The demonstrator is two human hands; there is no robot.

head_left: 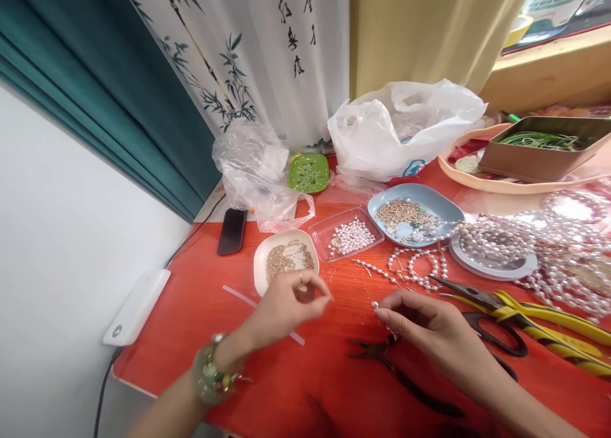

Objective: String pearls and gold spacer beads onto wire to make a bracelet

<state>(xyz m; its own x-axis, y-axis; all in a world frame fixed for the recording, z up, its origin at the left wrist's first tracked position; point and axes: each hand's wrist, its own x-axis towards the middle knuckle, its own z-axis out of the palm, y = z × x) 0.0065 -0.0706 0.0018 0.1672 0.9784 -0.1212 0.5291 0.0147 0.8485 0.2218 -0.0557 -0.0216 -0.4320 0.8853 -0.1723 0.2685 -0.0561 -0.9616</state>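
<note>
I list one right hand (432,326), pinching a single white bead (375,305), and one left hand (286,305), blurred, in front of a cream dish (258,266) of gold beads (278,260); whether that hand holds anything, I cannot tell. On the red table (176,314) I further record: one clear tray (321,239), white beads (353,236) inside; one blue plate (433,210) bearing gold pieces (398,213); black-handled pliers (380,353); yellow-handled pliers (508,309); one dark phone (232,231).

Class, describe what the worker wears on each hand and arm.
The left hand has a gold-coloured ring; its wrist carries a pale green bangle and a bracelet of mixed beads. The right hand shows no jewellery. No sleeves show on either forearm.
</note>
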